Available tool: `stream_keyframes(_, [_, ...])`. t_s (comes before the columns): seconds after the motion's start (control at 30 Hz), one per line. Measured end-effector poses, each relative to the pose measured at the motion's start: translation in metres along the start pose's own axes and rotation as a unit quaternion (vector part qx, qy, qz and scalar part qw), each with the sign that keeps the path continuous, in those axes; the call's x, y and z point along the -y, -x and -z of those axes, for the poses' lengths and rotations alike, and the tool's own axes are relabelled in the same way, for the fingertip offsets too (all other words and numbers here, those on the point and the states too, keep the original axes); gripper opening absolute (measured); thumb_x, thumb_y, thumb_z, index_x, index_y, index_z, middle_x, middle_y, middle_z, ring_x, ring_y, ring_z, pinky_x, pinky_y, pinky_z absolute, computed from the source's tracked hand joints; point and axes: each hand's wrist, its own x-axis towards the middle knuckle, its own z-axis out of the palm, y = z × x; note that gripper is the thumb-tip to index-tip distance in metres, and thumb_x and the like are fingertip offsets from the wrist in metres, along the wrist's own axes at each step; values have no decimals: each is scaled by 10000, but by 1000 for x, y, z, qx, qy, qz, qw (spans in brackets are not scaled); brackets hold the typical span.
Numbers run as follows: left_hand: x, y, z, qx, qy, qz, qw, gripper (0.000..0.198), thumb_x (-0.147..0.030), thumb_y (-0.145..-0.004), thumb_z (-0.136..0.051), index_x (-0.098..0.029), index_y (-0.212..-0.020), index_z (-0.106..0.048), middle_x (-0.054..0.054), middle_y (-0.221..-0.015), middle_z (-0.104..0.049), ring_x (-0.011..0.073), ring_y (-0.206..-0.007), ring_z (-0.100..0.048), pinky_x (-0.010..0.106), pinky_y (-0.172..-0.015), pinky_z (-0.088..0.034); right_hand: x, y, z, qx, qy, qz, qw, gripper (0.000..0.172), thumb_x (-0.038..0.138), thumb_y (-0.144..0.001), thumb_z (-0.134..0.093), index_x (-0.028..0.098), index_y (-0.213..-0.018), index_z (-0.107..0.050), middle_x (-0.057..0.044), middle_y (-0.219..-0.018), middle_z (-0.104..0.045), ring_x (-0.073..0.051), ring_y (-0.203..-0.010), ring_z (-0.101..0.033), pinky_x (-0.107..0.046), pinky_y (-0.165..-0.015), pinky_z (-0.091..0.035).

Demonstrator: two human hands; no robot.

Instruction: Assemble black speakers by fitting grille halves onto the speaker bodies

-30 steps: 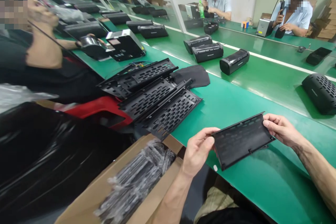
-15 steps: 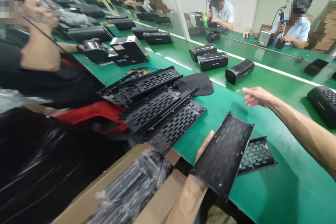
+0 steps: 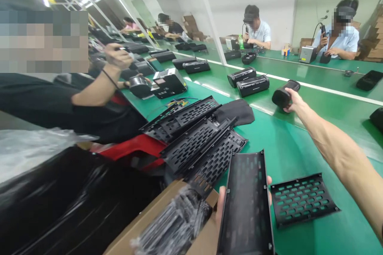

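Observation:
My left hand (image 3: 222, 203) grips a long black grille panel (image 3: 247, 203) from underneath, near the bottom edge of the view; only a thumb and a fingertip show beside it. My right hand (image 3: 291, 101) is stretched far out over the green belt and closes on the end of a black cylindrical speaker body (image 3: 284, 95). A shorter perforated black grille (image 3: 302, 198) lies flat on the belt just right of the held panel.
A pile of black grille panels (image 3: 194, 137) and a dark cloth (image 3: 237, 110) lie left of centre. A cardboard box (image 3: 167, 223) with bagged parts sits at the near edge. More speakers (image 3: 253, 83) stand on the belt. A co-worker's arm (image 3: 101, 83) is at left; other people work across the table.
My right hand reached further out and took hold of the speaker body. My left hand drew the long panel closer and turned it lengthwise. The view tilted upward.

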Motion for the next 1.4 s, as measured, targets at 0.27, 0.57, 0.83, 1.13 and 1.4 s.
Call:
stream_keyframes(0.27, [-6,-11,12,86,-37,0,996,884,-764,-922,-564,-135,-1543,-526,177,-1306,-748,295,-1101,-754,360,-935,-600,19,108,129,231,-95,172,953,631,725,-853,-625,249,-1268,-620,-110,-1089,-785,-350,-1058,-717,-535,-886,-581])
stream_keyframes(0.57, [30,-62,16,88,-113,-145,979,650,-637,-927,-685,-220,-1425,-660,111,-1430,-711,336,-1345,-644,468,-1110,-507,-10,214,165,252,144,141,947,916,529,-729,-829,298,-1556,-511,-95,-1494,-651,-377,-1232,-696,-490,-984,-598])
stream_keyframes(0.83, [49,-88,9,51,-119,-195,972,630,-508,-771,-898,-136,-1258,-754,156,-1249,-790,379,-1260,-691,465,-1085,-506,-3,284,156,289,497,326,751,958,637,-819,-780,374,-1658,-401,-83,-1573,-580,-406,-1294,-655,-513,-1069,-573])
stream_keyframes(1.13, [54,-87,-16,62,-149,-236,958,698,-479,-725,-935,-131,-1293,-725,164,-1157,-805,379,-1191,-722,467,-1062,-522,-23,287,143,313,560,382,666,881,610,-908,-695,365,-1679,-346,-103,-1656,-472,-415,-1414,-556,-567,-1157,-493])
stream_keyframes(1.4, [53,-87,-13,53,-157,-225,960,614,-478,-700,-957,-145,-1176,-760,143,-1062,-818,372,-1079,-761,478,-987,-559,-23,281,142,321,578,357,659,865,612,-928,-671,373,-1684,-325,-86,-1621,-518,-386,-1349,-615,-537,-1131,-526])
